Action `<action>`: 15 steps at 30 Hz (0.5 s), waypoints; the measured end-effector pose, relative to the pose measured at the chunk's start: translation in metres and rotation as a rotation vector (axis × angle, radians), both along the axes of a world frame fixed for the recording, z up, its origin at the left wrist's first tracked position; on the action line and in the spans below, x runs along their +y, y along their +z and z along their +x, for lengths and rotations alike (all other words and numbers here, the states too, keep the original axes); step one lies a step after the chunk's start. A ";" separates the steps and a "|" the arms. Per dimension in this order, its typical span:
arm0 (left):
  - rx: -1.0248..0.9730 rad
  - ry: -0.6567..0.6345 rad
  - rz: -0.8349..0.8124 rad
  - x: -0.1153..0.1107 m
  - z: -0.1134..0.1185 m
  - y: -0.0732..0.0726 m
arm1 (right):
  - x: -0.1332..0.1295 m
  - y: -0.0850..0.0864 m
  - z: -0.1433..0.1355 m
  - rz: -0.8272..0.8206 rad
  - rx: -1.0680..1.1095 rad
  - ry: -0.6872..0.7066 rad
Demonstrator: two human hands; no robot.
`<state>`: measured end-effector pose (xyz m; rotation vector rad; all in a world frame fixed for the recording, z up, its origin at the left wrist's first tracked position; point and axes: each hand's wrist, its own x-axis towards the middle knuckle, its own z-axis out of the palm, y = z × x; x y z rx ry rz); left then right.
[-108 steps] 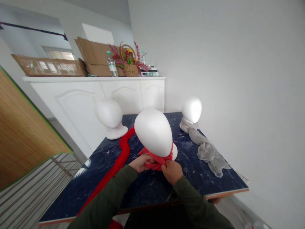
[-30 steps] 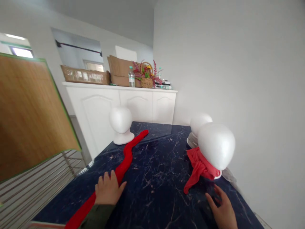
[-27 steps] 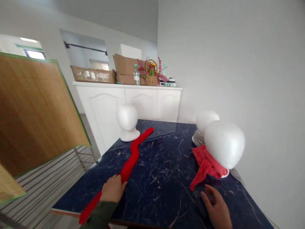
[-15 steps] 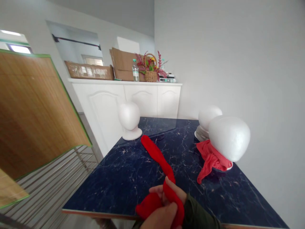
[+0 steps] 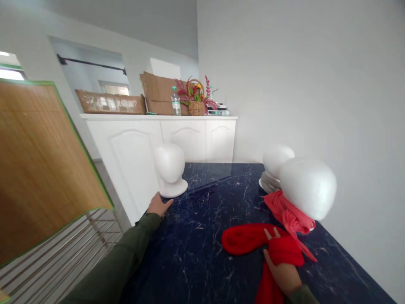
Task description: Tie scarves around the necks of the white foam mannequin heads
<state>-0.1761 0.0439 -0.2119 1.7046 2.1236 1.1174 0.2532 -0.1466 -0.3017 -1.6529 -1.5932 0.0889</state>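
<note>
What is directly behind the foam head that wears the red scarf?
Behind the foam head with the red scarf stands another white foam head on the dark table. Something pale wraps its base; the nearer head hides the rest.

Red scarf (image 5: 249, 238) lies bunched on dark table, beside foam head (image 5: 308, 188)

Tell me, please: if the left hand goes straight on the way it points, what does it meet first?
Most likely the base of the white foam head: the left hand points at it from just short, though depth is unclear.
</note>
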 end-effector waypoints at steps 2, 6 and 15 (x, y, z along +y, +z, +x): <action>-0.003 0.063 -0.001 0.029 -0.002 0.004 | 0.003 0.005 -0.014 -0.077 -0.085 0.054; -0.015 0.088 -0.004 0.064 0.008 0.010 | 0.025 0.024 -0.034 -0.218 -0.242 0.223; -0.074 0.191 0.024 0.072 0.029 0.013 | 0.065 0.039 -0.040 -0.376 -0.169 0.155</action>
